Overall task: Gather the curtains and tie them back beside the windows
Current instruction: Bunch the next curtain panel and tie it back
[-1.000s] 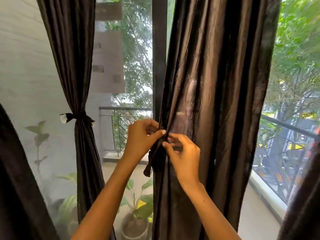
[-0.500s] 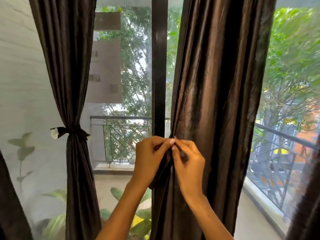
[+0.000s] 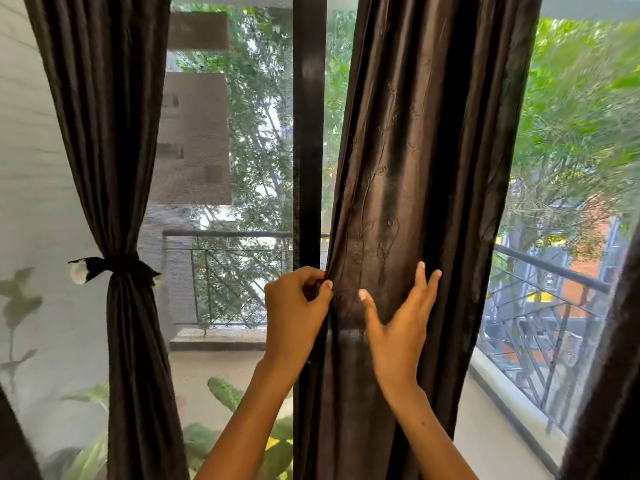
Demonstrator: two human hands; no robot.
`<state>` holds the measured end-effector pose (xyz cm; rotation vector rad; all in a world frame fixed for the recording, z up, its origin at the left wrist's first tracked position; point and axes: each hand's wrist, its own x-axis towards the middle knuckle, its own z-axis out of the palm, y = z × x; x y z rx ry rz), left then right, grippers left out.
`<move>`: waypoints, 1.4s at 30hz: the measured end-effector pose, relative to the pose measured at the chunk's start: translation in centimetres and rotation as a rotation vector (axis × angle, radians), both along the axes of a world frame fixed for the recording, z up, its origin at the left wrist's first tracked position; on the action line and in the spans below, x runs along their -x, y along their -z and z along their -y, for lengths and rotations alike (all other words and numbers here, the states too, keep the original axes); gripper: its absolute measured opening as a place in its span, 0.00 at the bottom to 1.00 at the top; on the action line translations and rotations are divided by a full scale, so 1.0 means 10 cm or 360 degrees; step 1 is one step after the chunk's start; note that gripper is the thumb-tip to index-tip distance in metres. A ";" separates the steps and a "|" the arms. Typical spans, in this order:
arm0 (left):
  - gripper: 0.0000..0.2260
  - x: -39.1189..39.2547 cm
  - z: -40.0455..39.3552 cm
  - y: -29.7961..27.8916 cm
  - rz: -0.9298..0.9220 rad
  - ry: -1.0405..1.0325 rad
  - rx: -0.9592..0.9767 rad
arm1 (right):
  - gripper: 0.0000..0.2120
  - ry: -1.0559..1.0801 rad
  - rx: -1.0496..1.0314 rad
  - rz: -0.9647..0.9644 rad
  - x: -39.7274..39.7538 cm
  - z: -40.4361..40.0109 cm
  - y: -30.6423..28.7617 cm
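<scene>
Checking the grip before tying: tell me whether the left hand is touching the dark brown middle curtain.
Touching. The head view shows the left hand pinching the left edge of the dark brown middle curtain, thumb and fingertips closed on the fabric.

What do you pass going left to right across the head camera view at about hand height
Tied curtain → window frame post → left hand → loose curtain → right hand → balcony railing.

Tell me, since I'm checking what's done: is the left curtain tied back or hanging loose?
Tied back. The left curtain is cinched at its waist by a dark tie, and the fabric flares out again above and below it.
</scene>
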<state>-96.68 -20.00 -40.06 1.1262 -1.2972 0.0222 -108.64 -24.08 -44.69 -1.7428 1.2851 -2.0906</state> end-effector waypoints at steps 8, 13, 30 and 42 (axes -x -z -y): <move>0.04 -0.02 0.07 0.04 0.0053 -0.0077 0.0024 | 0.23 0.0144 0.0496 -0.0253 -0.13 -0.04 -0.02; 0.04 0.00 0.05 0.05 0.0090 -0.0094 0.0057 | 0.18 0.0206 0.0362 -0.0450 -0.16 0.04 0.05; 0.05 -0.05 -0.03 0.05 0.0080 -0.0133 0.0038 | 0.37 -0.0065 -0.0042 0.0156 -0.08 0.06 0.00; 0.07 0.12 0.00 0.11 0.0158 0.0039 0.0075 | 0.28 0.0082 -0.0089 -0.0669 -0.25 -0.19 0.06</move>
